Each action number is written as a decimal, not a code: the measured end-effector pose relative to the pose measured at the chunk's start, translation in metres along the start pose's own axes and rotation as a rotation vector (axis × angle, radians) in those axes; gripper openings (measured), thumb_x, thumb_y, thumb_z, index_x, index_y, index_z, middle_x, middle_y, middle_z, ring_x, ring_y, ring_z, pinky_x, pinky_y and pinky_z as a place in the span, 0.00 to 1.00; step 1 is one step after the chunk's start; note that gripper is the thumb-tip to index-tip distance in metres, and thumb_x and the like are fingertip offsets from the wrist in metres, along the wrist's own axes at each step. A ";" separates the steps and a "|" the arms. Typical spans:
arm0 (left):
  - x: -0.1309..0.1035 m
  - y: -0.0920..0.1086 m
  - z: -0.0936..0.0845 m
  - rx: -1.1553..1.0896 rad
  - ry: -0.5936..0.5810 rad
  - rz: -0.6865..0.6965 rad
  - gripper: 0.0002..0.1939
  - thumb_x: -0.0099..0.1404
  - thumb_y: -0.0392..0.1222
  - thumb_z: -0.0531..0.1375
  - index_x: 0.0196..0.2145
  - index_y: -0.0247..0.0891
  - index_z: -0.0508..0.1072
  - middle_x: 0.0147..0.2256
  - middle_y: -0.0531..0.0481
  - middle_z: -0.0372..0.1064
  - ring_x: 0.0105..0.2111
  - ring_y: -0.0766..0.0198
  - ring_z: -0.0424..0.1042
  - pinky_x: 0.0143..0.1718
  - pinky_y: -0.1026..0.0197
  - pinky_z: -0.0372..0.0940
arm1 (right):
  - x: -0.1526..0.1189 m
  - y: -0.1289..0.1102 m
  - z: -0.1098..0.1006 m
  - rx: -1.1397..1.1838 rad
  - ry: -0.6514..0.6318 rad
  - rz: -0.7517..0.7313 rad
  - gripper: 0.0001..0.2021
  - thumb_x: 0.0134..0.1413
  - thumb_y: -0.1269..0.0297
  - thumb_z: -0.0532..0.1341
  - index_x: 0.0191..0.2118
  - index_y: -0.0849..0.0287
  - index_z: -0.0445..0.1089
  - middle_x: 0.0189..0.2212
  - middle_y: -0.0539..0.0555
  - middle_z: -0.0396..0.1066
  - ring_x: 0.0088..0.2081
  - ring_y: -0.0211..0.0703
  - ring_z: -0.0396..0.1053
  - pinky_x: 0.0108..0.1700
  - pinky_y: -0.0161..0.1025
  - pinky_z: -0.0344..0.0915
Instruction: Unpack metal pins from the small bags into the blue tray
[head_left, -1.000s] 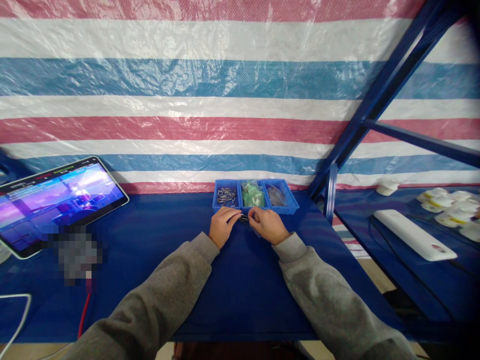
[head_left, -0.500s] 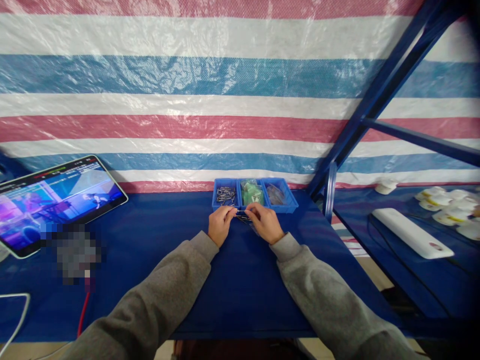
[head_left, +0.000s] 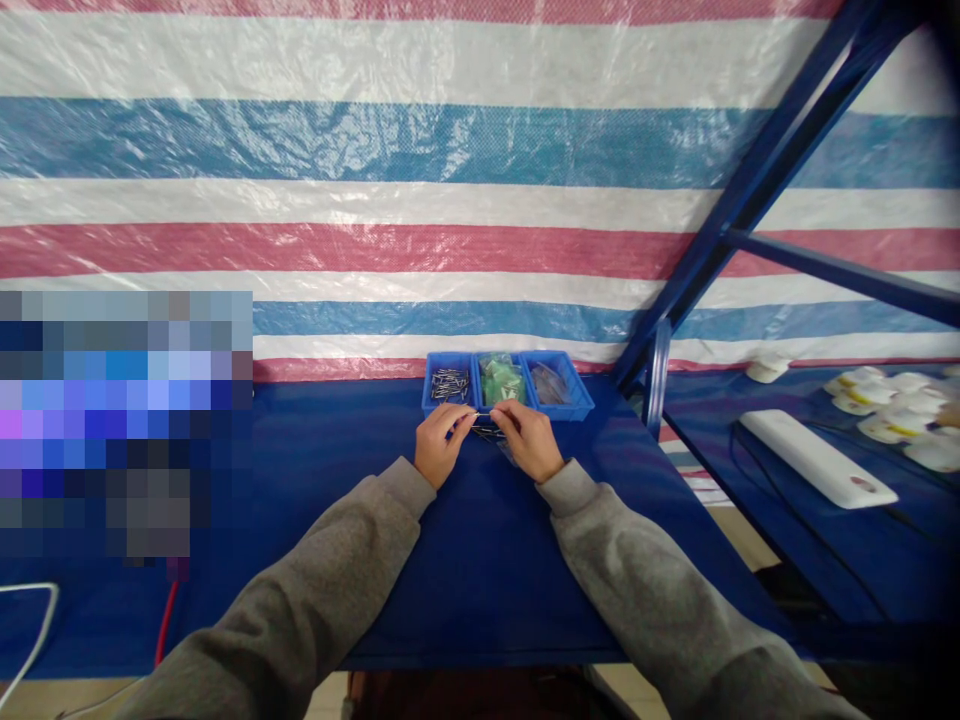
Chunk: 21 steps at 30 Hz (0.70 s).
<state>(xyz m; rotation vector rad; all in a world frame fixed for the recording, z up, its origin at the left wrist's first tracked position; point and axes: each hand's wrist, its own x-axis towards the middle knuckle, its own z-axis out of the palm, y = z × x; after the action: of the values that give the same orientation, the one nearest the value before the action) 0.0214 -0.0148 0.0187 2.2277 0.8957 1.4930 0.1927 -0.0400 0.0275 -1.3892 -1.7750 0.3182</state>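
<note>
My left hand (head_left: 441, 445) and my right hand (head_left: 529, 442) face each other low over the blue table, both with thumb and forefinger pinched. Between the two pinches runs a thin, short metal-looking piece (head_left: 484, 414), too small to name surely. Just beneath, several slim dark pieces (head_left: 490, 433) lie on the table, partly hidden by my right hand. Right behind my hands stands a blue three-part bin (head_left: 577, 410). Its left section contains loose metal pins (head_left: 450, 384), the middle one green packets (head_left: 501, 380), the right one clear plastic bags (head_left: 550, 384).
A red cable (head_left: 166, 610) and a white cable (head_left: 46, 630) lie at left, near a blurred-out patch. Striped sheeting (head_left: 375, 200) hangs behind the table. On the right are a blue frame post (head_left: 720, 240), a long white device (head_left: 817, 458) and several white round parts (head_left: 892, 405).
My hands stay nearly in place, still pinching the thin piece. The view has shifted slightly, and the tablet at left is now covered by blurring.
</note>
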 end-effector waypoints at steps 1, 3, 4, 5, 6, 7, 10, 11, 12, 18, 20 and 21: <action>0.000 0.000 0.000 0.003 -0.004 0.000 0.09 0.66 0.41 0.55 0.36 0.37 0.73 0.35 0.47 0.72 0.34 0.65 0.70 0.36 0.63 0.65 | 0.000 0.000 0.000 0.008 0.004 0.001 0.16 0.62 0.54 0.49 0.34 0.58 0.68 0.29 0.53 0.72 0.32 0.41 0.69 0.38 0.35 0.62; 0.001 0.001 0.000 0.012 -0.005 -0.003 0.09 0.67 0.41 0.54 0.35 0.36 0.72 0.33 0.48 0.71 0.32 0.66 0.69 0.34 0.63 0.64 | -0.001 -0.001 0.000 0.040 0.017 -0.007 0.15 0.61 0.54 0.51 0.34 0.58 0.69 0.30 0.52 0.72 0.32 0.40 0.69 0.38 0.35 0.63; 0.001 0.001 -0.001 0.015 -0.005 -0.006 0.09 0.67 0.41 0.54 0.34 0.36 0.72 0.32 0.48 0.70 0.31 0.66 0.68 0.33 0.63 0.64 | -0.001 -0.001 0.000 0.059 0.025 -0.013 0.15 0.61 0.54 0.51 0.35 0.58 0.69 0.30 0.53 0.73 0.32 0.40 0.69 0.38 0.35 0.63; 0.000 0.001 -0.001 0.017 -0.006 -0.009 0.10 0.67 0.42 0.54 0.33 0.36 0.72 0.31 0.49 0.70 0.30 0.67 0.68 0.33 0.64 0.63 | -0.001 -0.002 0.000 0.077 0.034 -0.022 0.15 0.61 0.54 0.51 0.35 0.58 0.69 0.31 0.53 0.73 0.32 0.40 0.69 0.38 0.35 0.63; 0.000 0.001 -0.001 0.019 -0.009 -0.010 0.10 0.67 0.42 0.53 0.32 0.36 0.71 0.30 0.49 0.69 0.30 0.67 0.67 0.33 0.64 0.63 | -0.002 -0.002 0.000 0.091 0.042 -0.032 0.14 0.61 0.55 0.52 0.35 0.58 0.70 0.32 0.53 0.73 0.33 0.40 0.69 0.38 0.35 0.63; 0.000 0.001 -0.001 0.020 -0.016 -0.011 0.11 0.67 0.41 0.53 0.31 0.36 0.71 0.29 0.49 0.69 0.29 0.67 0.67 0.33 0.64 0.63 | -0.002 -0.002 0.001 0.099 0.049 -0.042 0.14 0.61 0.55 0.52 0.35 0.58 0.70 0.32 0.53 0.73 0.33 0.40 0.69 0.38 0.35 0.63; -0.001 0.000 -0.001 0.017 -0.031 -0.008 0.12 0.67 0.41 0.53 0.29 0.35 0.71 0.29 0.49 0.69 0.30 0.66 0.68 0.35 0.63 0.63 | -0.002 0.000 0.002 0.098 0.069 -0.073 0.15 0.61 0.54 0.52 0.34 0.58 0.70 0.31 0.53 0.72 0.33 0.40 0.69 0.38 0.35 0.63; -0.001 0.000 0.000 0.012 -0.025 -0.004 0.12 0.67 0.41 0.53 0.30 0.35 0.71 0.30 0.48 0.70 0.31 0.66 0.68 0.36 0.63 0.63 | -0.002 0.001 0.002 0.096 0.077 -0.085 0.15 0.61 0.54 0.52 0.33 0.58 0.70 0.31 0.53 0.72 0.32 0.40 0.68 0.37 0.35 0.63; -0.001 0.000 0.000 0.005 -0.017 0.001 0.11 0.67 0.40 0.53 0.31 0.35 0.72 0.31 0.48 0.71 0.33 0.66 0.69 0.37 0.63 0.64 | -0.002 0.001 0.002 0.095 0.083 -0.096 0.15 0.61 0.54 0.52 0.32 0.59 0.69 0.30 0.54 0.72 0.31 0.40 0.68 0.36 0.35 0.63; -0.001 0.001 0.000 -0.006 0.027 0.040 0.07 0.65 0.38 0.57 0.37 0.36 0.75 0.35 0.47 0.74 0.34 0.66 0.71 0.38 0.63 0.66 | -0.002 0.004 0.004 0.082 0.088 -0.142 0.15 0.61 0.56 0.53 0.30 0.59 0.69 0.26 0.53 0.71 0.29 0.39 0.67 0.34 0.35 0.61; -0.001 0.002 -0.001 -0.006 0.046 0.049 0.08 0.65 0.38 0.57 0.38 0.36 0.75 0.36 0.47 0.74 0.36 0.65 0.72 0.39 0.62 0.67 | -0.001 0.004 0.005 0.072 0.082 -0.150 0.16 0.61 0.56 0.53 0.28 0.59 0.69 0.25 0.52 0.70 0.28 0.39 0.66 0.33 0.35 0.60; -0.001 0.002 -0.001 -0.006 0.051 0.049 0.08 0.65 0.39 0.57 0.39 0.37 0.75 0.37 0.46 0.74 0.37 0.64 0.72 0.40 0.61 0.67 | -0.001 0.004 0.005 0.066 0.081 -0.151 0.16 0.61 0.56 0.53 0.28 0.59 0.69 0.24 0.52 0.70 0.27 0.39 0.66 0.32 0.35 0.60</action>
<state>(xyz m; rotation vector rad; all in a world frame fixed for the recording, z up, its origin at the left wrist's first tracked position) 0.0208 -0.0169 0.0191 2.2318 0.8563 1.5791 0.1921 -0.0383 0.0214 -1.1984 -1.7743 0.2339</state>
